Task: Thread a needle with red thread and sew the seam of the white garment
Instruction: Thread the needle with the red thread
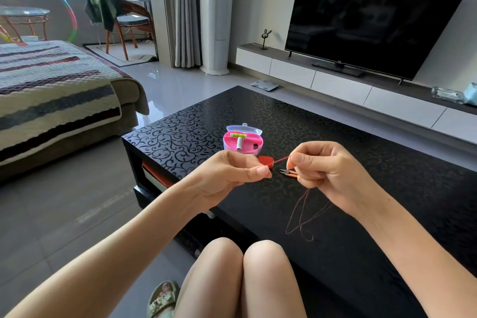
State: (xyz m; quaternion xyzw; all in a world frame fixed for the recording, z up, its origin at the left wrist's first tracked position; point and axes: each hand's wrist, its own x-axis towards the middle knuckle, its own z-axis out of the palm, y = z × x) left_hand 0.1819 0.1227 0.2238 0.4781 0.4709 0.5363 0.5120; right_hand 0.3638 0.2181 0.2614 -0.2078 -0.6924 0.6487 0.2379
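My left hand (232, 175) is held over the black table, thumb and forefinger pinched on what looks like the needle, which is too thin to see clearly. My right hand (327, 173) pinches the red thread (302, 214) just right of my left fingertips. A short taut stretch of thread runs toward the left hand, and the rest hangs down in loose loops onto the table. A red spool (265, 161) lies on the table behind my left fingertips. The white garment is not in view.
A pink sewing kit (242, 143) with a clear lid stands on the black patterned table (374, 188) behind the spool. Small orange snips (289, 173) lie under my right fingers. My knees are at the table's near edge. A sofa is at the left and a TV at the back right.
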